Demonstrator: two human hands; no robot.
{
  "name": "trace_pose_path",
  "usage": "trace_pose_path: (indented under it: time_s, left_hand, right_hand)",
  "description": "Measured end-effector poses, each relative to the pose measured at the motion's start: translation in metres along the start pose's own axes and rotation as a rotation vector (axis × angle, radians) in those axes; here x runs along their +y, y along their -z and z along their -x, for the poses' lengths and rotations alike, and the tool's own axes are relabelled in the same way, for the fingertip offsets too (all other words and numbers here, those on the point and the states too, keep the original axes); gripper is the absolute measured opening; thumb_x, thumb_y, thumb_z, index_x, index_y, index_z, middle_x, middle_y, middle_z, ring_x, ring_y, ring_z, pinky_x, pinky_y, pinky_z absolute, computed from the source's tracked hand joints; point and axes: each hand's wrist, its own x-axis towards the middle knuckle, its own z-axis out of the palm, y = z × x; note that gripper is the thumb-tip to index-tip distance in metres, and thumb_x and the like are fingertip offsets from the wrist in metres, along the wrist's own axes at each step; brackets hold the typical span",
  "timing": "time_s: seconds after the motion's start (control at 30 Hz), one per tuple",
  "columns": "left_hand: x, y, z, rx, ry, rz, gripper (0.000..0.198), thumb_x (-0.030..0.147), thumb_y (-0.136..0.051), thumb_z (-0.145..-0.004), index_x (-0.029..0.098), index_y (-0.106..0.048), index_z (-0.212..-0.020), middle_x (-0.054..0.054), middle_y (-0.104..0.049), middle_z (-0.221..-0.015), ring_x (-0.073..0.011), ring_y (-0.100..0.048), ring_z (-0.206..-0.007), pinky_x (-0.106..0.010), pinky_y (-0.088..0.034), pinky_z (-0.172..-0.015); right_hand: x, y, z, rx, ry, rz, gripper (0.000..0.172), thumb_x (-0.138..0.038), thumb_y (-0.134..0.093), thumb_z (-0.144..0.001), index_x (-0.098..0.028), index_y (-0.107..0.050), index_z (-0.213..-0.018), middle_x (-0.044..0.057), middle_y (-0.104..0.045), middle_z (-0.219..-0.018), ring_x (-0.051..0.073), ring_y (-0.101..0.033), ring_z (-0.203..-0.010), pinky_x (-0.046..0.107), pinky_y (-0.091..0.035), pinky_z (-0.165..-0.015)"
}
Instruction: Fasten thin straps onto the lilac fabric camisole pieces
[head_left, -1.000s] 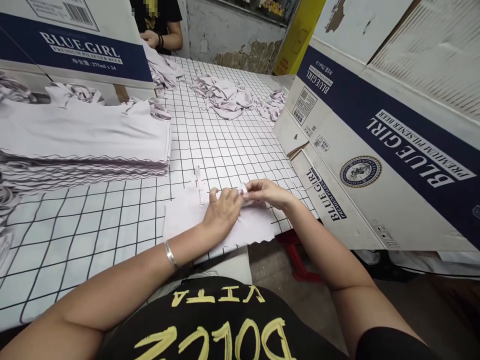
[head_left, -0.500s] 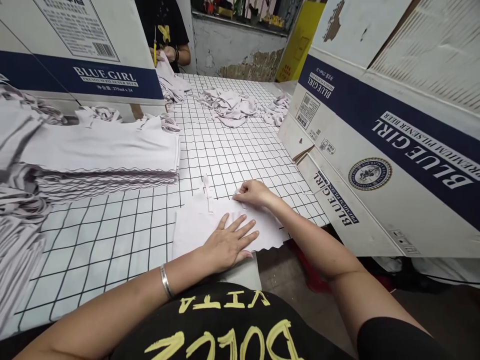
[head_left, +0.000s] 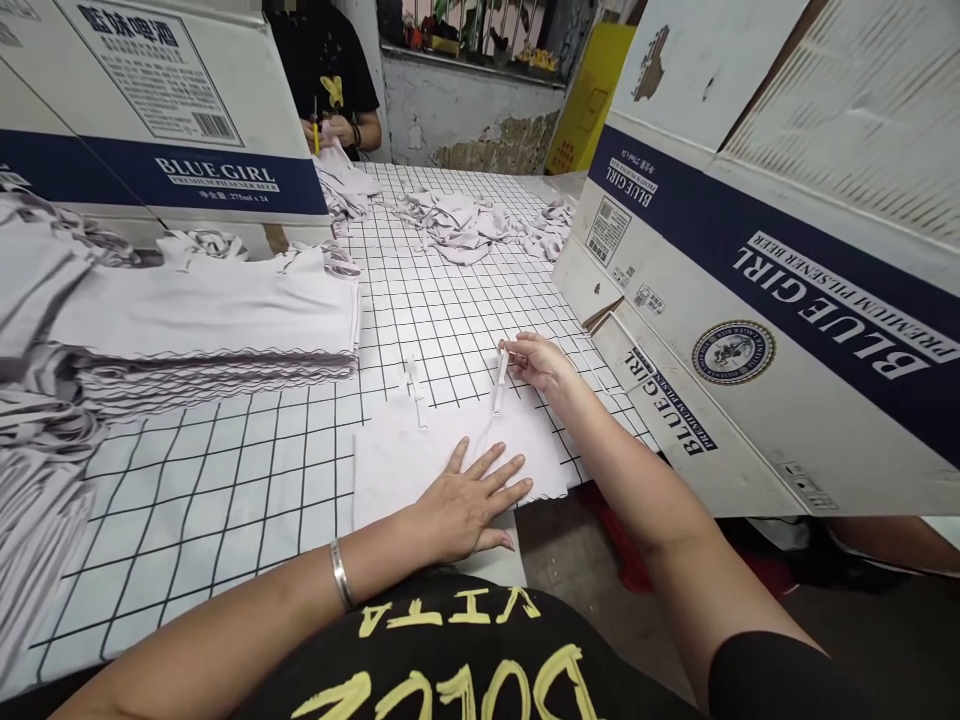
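A pale pink strappy garment (head_left: 390,460) lies flat on the gridded tabletop at the near edge, its wavy hem towards the right. My left hand (head_left: 469,505) rests palm down on it with the fingers spread. Up at its far side, my right hand (head_left: 536,360) pinches the end of one thin shoulder strap (head_left: 500,380) and holds it stretched away from the body of the garment. The other strap (head_left: 417,395) lies loose on the table to the left, with a small adjuster on it.
A thick stack of similar garments (head_left: 217,310) lies at the left. Large beer cartons (head_left: 675,270) stand on the right and at the back left (head_left: 225,190). Loose garments (head_left: 461,225) lie farther back. Across the table, a co-worker (head_left: 330,90) holds yellow-handled scissors (head_left: 316,135) and cloth.
My right hand has moved away from me and slightly right, drawing the right strap out straight. My left hand has stayed flat on the garment, shifting only slightly.
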Motion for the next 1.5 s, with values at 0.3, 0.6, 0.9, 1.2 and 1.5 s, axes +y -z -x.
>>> trace_pose_path:
  time_s: [0.3, 0.6, 0.9, 1.2, 1.5]
  left_hand:
    - [-0.016, 0.049, 0.083, 0.283, 0.906, -0.104, 0.041, 0.051, -0.035, -0.093, 0.020, -0.060, -0.105, -0.014, -0.063, -0.109, -0.0299, -0.055, -0.101, -0.048, -0.037, -0.088]
    - [-0.011, 0.048, 0.094, 0.421, 1.059, 0.420, 0.022, 0.042, -0.046, -0.086, 0.023, -0.040, -0.076, -0.001, -0.052, -0.069, -0.0205, -0.055, -0.071, -0.034, -0.042, -0.068]
    - [-0.062, 0.191, 0.104, 0.648, 0.856, 1.214, 0.026, 0.023, -0.078, -0.069, 0.020, -0.058, -0.086, -0.001, -0.063, -0.085, -0.0098, -0.060, -0.067, -0.023, -0.046, -0.055]
    - [-0.172, 0.377, 0.141, 0.597, 1.184, 0.176, 0.027, 0.011, -0.068, -0.073, 0.014, -0.073, -0.100, -0.006, -0.070, -0.080, -0.0128, -0.060, -0.065, -0.025, -0.049, -0.059]
    - [-0.229, 0.272, 0.184, 0.078, 1.519, -0.301, 0.034, 0.012, -0.069, -0.065, 0.008, -0.072, -0.099, -0.020, -0.071, -0.095, -0.0313, -0.067, -0.093, -0.033, -0.051, -0.080]
  right_hand:
    - [0.009, 0.063, 0.064, 0.268, 0.322, 1.004, 0.037, -0.054, -0.067, -0.068, -0.022, -0.050, -0.072, 0.000, -0.056, -0.068, 0.017, -0.051, -0.064, 0.028, -0.035, -0.056]
    - [0.051, 0.077, 0.160, 0.075, 0.167, 0.684, 0.028, -0.044, -0.064, -0.071, -0.024, -0.046, -0.065, -0.001, -0.051, -0.060, 0.017, -0.050, -0.056, 0.030, -0.038, -0.054]
    - [-0.045, 0.044, 0.092, -0.104, 0.049, -0.084, 0.024, -0.019, -0.076, -0.063, -0.029, -0.058, -0.075, 0.014, -0.059, -0.096, 0.017, -0.063, -0.074, 0.033, -0.051, -0.062]
    - [-0.164, -0.164, 0.037, -0.208, 0.310, -0.238, 0.028, 0.000, -0.067, -0.073, -0.020, -0.048, -0.081, 0.007, -0.065, -0.096, 0.012, -0.066, -0.078, 0.018, -0.054, -0.059]
    - [-0.002, -0.230, 0.009, -0.248, 0.370, 0.382, 0.031, -0.023, -0.074, -0.064, -0.021, -0.048, -0.082, -0.001, -0.057, -0.070, 0.018, -0.060, -0.064, 0.034, -0.053, -0.060]
